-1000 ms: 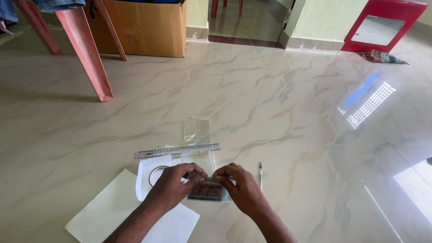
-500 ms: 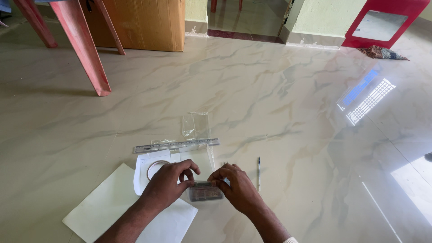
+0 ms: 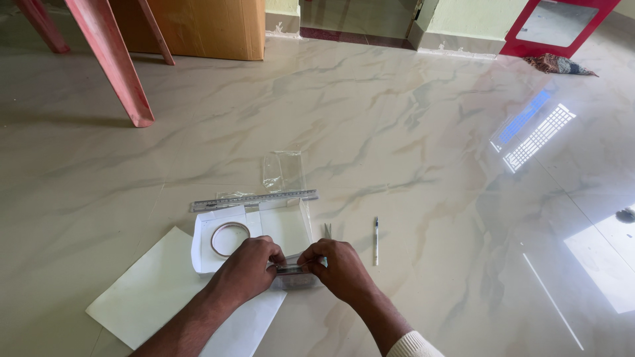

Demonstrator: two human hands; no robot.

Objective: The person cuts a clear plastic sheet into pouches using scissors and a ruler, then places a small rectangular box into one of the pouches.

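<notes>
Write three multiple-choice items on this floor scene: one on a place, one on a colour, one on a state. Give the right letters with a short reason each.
1. Where does the ruler lie?
A. On the far side of the white paper tray from the person
B. Under the chair
C. Right of the pen

2. What colour is the chair leg at upper left?
A. Blue
B. Red
C. Black

3. How do the two hands stand to the small flat clear-wrapped item?
A. Both pinch it at its upper edge
B. Only the right hand touches it
C. Both rest flat on the floor, apart from it

Answers:
1 A: the ruler lies across the tray's far edge.
2 B: the leg is plainly red.
3 A: the left hand and the right hand meet on the item, fingers closed on it.
</notes>
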